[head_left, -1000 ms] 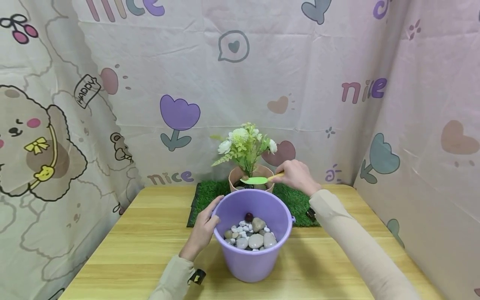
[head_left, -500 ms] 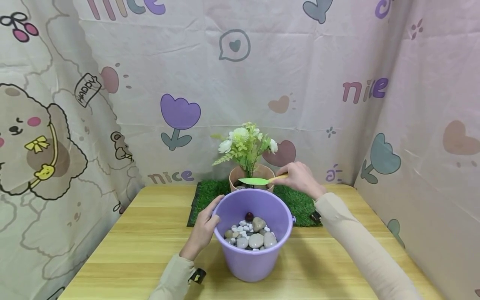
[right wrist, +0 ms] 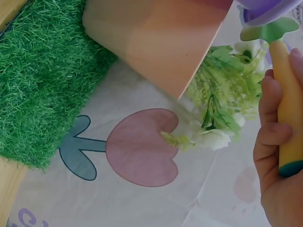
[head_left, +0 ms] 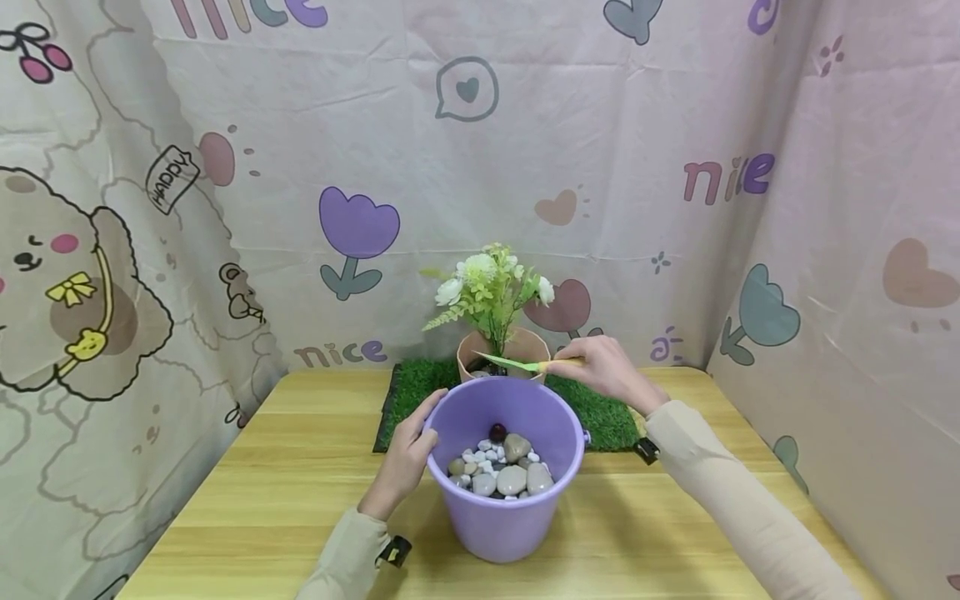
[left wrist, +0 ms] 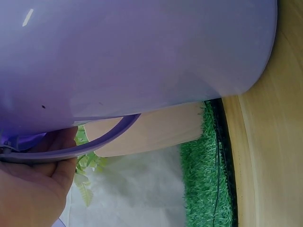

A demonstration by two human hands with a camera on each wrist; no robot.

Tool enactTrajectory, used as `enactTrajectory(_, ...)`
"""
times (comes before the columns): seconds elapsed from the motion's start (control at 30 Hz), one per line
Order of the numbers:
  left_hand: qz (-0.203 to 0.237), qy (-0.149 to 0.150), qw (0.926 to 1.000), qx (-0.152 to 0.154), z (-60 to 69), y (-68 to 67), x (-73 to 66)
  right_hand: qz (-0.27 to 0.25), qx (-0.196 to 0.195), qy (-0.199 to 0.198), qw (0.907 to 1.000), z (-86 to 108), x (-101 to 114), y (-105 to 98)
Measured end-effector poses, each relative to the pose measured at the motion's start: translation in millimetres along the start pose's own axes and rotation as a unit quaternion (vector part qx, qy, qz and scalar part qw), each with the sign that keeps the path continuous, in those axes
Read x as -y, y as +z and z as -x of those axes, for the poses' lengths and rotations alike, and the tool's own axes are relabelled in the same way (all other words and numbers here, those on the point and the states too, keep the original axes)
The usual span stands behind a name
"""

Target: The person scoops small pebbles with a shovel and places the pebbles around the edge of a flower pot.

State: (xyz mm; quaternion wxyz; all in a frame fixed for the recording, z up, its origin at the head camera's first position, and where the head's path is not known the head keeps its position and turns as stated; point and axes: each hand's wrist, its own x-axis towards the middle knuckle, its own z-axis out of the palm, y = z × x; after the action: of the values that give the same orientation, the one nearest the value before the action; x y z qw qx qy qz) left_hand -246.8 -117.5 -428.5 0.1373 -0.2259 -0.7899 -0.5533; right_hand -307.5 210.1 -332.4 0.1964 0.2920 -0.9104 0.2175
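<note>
Sleeves: two beige sleeves (head_left: 723, 483) reach in from the near edge, a small black device at each wrist.
Table: light wood-grain tabletop (head_left: 285, 467) under everything.
Bucket: the purple bucket (head_left: 502, 529) stands upright on the near middle of the table, its purple handle (left wrist: 106, 137) hanging down the outer wall beside the left hand.
Bucket contents: large grey and tan stones (head_left: 512, 481) lie among small white pebbles (head_left: 487, 457), with a dark red ball (head_left: 497, 432) against the far inner side.
Left hand: the left hand (head_left: 405, 454) grips the bucket's left rim, thumb at the top edge and fingers against the outside.
Right hand: the right hand (head_left: 603, 367) is closed around the yellow grip of the trowel.
Trowel: the trowel (head_left: 513, 364) has its green blade tilted and pointing left, beyond the bucket's far rim and across the pot's opening; whether it touches the pot, I cannot tell.
Mat: the green grass mat (head_left: 600, 417) lies behind the bucket.
Pot: the peach pot (right wrist: 151, 47) sits on the mat, partly hidden by the bucket.
Flowers: white blooms (head_left: 480, 271) and pale green leaves rise from the pot.
Backdrop: printed cloth (head_left: 465, 150) with tulips, hearts and lettering hangs behind.
</note>
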Motion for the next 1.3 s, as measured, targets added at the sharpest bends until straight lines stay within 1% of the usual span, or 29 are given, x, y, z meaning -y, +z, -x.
enactTrajectory(0.27, 0.004, -0.011, 0.9999, 0.001, 2.6, -1.4, -0.6, -0.028, -0.029, -0.069, 0.9968, 17.9, 13, 1)
enactTrajectory(0.37, 0.002, -0.009, 1.0000, -0.001, 2.9, -1.5, -1.5, -0.036, -0.028, -0.079, 0.9959, 25.1, 17, 2)
enactTrajectory(0.5, -0.003, 0.002, 1.0000, -0.003, 2.5, -0.9, -0.5, -0.038, -0.009, -0.071, 0.9967, 33.8, 22, 3)
enactTrajectory(0.6, -0.004, 0.006, 1.0000, -0.004, 2.3, -0.4, 0.1, -0.024, 0.008, -0.071, 0.9971, 38.2, 26, 4)
enactTrajectory(0.67, -0.001, 0.002, 1.0000, -0.001, 2.3, -0.3, -0.7, -0.009, 0.014, -0.079, 0.9967, 40.2, 28, 4)
enactTrajectory(0.87, 0.000, 0.003, 1.0000, 0.002, 0.9, 0.0, -1.0, 0.025, 0.032, -0.115, 0.9926, 41.9, 33, 5)
enactTrajectory(1.03, 0.003, 0.001, 1.0000, 0.002, 0.8, -0.4, -1.5, 0.061, 0.055, -0.149, 0.9854, 39.5, 41, 4)
enactTrajectory(1.13, 0.000, 0.002, 1.0000, 0.001, 0.6, -0.5, -2.0, 0.081, 0.081, -0.161, 0.9803, 37.3, 46, 2)
enactTrajectory(1.3, -0.003, 0.001, 1.0000, -0.001, 0.5, -0.5, -2.9, 0.099, 0.121, -0.182, 0.9707, 32.9, 54, 4)
